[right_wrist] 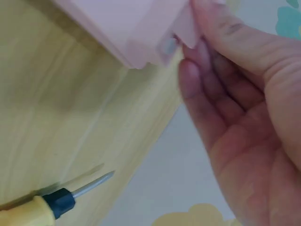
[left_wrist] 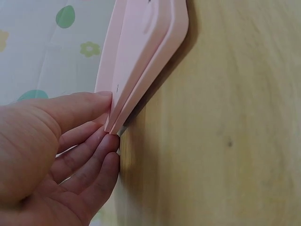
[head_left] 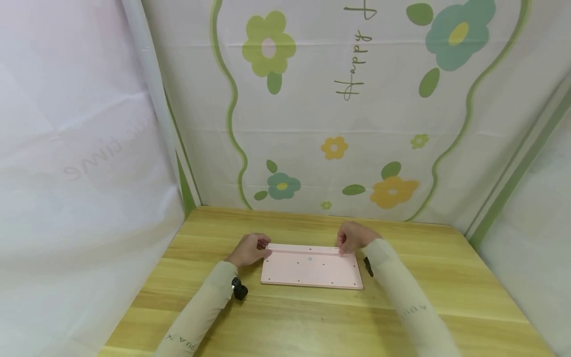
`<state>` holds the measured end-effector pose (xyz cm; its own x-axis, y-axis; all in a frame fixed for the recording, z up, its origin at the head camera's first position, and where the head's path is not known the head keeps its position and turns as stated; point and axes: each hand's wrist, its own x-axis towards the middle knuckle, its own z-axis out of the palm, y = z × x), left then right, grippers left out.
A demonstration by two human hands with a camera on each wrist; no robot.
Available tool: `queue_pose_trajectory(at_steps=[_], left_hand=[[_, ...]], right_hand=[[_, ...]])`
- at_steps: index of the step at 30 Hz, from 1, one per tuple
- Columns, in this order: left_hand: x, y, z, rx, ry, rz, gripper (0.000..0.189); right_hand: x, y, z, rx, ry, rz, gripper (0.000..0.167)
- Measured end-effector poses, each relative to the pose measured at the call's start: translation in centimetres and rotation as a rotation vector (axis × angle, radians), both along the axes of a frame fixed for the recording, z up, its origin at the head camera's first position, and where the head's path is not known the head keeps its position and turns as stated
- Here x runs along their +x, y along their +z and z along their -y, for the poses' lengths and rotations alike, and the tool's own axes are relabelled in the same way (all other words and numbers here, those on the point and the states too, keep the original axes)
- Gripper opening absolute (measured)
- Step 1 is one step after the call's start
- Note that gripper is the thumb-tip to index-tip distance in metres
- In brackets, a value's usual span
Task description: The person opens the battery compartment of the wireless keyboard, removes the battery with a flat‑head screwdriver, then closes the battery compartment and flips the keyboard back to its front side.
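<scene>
A pink keyboard [head_left: 308, 270] lies face down on the wooden table, its underside dotted with small screws and a raised strip along the far edge. My left hand [head_left: 250, 249] pinches its far left corner, thumb on the upper face and fingers underneath, as the left wrist view shows. At the far right end, my right hand [head_left: 352, 237] pinches a small pink cover [right_wrist: 187, 28] between thumb and fingers. The cover stands tilted away from the end of the strip. A greyish round end [right_wrist: 170, 45] shows in the opening beside it, blurred.
A screwdriver [right_wrist: 56, 202] with a yellow and black handle lies on the table, seen in the right wrist view. White cloth walls [head_left: 312, 109] with printed flowers stand behind and at both sides of the table [head_left: 285, 322].
</scene>
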<state>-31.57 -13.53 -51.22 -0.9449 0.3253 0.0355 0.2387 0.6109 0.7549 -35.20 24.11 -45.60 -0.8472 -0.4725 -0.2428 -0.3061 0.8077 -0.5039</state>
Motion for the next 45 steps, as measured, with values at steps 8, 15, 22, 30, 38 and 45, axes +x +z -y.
queue_pose_trajectory(at_steps=[8, 15, 22, 30, 38, 45], left_hand=[[-0.2, -0.1, 0.9, -0.004, 0.045, 0.015, 0.032], [-0.3, 0.3, 1.3, -0.019, 0.052, 0.021, 0.033], [-0.6, -0.2, 1.3, -0.017, 0.039, 0.017, 0.033], [-0.5, -0.1, 0.8, -0.013, 0.027, 0.023, 0.032], [-0.6, -0.1, 0.4, -0.022, 0.012, 0.017, 0.031], [-0.6, -0.2, 0.1, -0.019, 0.014, 0.021, 0.03]], right_hand=[[0.9, -1.3, 0.0, -0.148, 0.147, -0.185, 0.014], [1.0, -0.9, -0.4, -0.149, 0.146, -0.226, 0.01], [0.1, -0.6, -0.8, -0.115, 0.091, -0.253, 0.012], [-0.9, -1.2, -1.1, -0.126, 0.072, -0.259, 0.01], [-1.3, -3.0, -1.5, -0.117, 0.043, -0.237, 0.012], [-1.5, -3.6, -1.7, -0.097, 0.019, -0.225, 0.013]])
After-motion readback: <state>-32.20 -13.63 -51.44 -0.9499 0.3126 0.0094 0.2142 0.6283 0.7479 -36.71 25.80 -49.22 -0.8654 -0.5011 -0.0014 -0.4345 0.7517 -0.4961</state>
